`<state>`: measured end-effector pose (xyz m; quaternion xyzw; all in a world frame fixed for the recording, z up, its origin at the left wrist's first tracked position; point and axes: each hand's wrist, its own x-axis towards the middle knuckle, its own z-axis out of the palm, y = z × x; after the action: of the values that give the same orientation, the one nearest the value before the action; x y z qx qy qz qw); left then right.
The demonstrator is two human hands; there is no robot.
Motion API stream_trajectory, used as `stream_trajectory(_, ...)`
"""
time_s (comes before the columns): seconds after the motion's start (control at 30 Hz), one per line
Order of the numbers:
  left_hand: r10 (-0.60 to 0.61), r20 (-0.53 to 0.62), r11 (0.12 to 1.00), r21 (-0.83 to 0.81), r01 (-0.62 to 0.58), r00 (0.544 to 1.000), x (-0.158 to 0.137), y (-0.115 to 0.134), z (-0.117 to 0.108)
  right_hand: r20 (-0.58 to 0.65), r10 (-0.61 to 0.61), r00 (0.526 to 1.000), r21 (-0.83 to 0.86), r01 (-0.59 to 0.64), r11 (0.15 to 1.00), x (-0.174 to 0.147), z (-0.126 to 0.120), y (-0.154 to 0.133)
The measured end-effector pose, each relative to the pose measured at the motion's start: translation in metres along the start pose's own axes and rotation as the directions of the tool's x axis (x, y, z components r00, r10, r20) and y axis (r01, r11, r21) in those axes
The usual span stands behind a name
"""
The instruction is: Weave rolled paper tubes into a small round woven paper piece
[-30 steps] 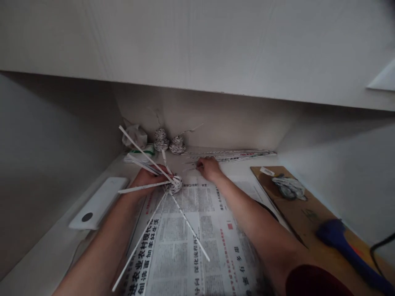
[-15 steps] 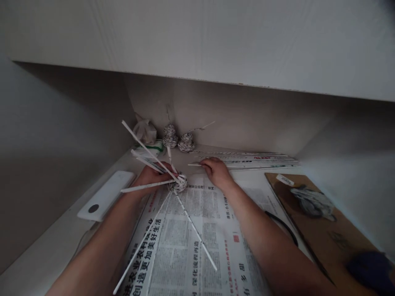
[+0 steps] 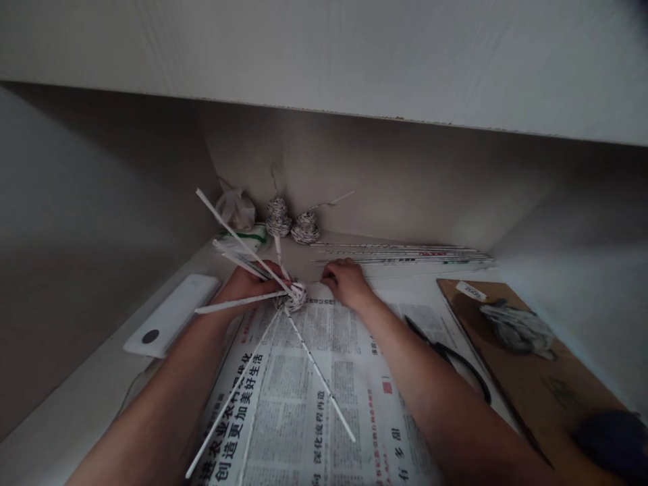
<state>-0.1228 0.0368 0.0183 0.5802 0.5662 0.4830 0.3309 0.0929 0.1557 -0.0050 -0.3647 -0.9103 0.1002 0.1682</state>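
My left hand (image 3: pixel 252 278) is closed on a small woven ball of rolled newspaper (image 3: pixel 295 298), just above the newspaper sheet. Long paper sticks fan out from this piece, one of them (image 3: pixel 324 380) slanting toward the lower right. To the right of the ball, my right hand (image 3: pixel 347 282) pinches the end of a thin paper stick; only a short pale tip shows by the fingers, and the rest is hidden. Beyond that hand lies a bundle of loose paper sticks (image 3: pixel 405 255).
Two gourd-shaped woven pieces (image 3: pixel 278 217) stand at the back, beside a plastic bag (image 3: pixel 237 210). A white box-shaped device (image 3: pixel 172 316) lies left. Black-handled scissors (image 3: pixel 458 364) and a brown board (image 3: pixel 499 358) are right. An overhanging white panel (image 3: pixel 324 54) spans above.
My right hand has shifted slightly left and down toward the woven ball, and less of its stick shows. More of the scissors is visible. The camera view has shifted slightly.
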Motion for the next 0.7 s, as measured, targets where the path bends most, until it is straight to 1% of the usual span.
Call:
stream_trajectory(0.07,-0.009,-0.017,1.0,0.011,0.009,1.0,0.0,0.003,0.0,0.0,0.005,1.0,0.015,-0.005,1.0,0.0,-0.001,-0.004)
stream_trajectory(0.13,-0.011,-0.036,1.0,0.007,0.011,0.999,-0.001,0.007,0.001,-0.04,-0.03,0.999,0.104,0.034,0.994,-0.001,-0.007,-0.007)
stream_trajectory(0.2,-0.011,-0.069,0.999,-0.033,0.009,0.998,-0.002,0.012,0.001,-0.132,-0.1,0.986,0.212,0.127,0.969,-0.002,-0.018,-0.011)
stream_trajectory(0.27,-0.005,-0.116,0.995,-0.099,-0.007,0.993,-0.003,0.015,0.001,-0.245,-0.198,0.949,0.24,0.257,0.936,-0.005,-0.031,-0.017)
stream_trajectory(0.37,0.002,-0.174,0.981,-0.192,-0.036,0.985,-0.004,0.018,0.001,-0.359,-0.283,0.89,0.189,0.366,0.911,-0.011,-0.051,-0.031)
stream_trajectory(0.47,0.008,-0.217,0.96,-0.272,-0.069,0.976,-0.004,0.02,0.001,-0.408,-0.342,0.847,0.102,0.415,0.904,-0.02,-0.068,-0.048)
stream_trajectory(0.57,0.03,-0.266,0.941,-0.318,-0.117,0.964,-0.005,0.023,0.001,-0.449,-0.377,0.81,0.017,0.429,0.903,-0.028,-0.078,-0.061)
stream_trajectory(0.7,0.021,-0.303,0.919,-0.368,-0.137,0.953,-0.006,0.027,0.002,-0.483,-0.381,0.788,-0.052,0.409,0.911,-0.035,-0.083,-0.068)
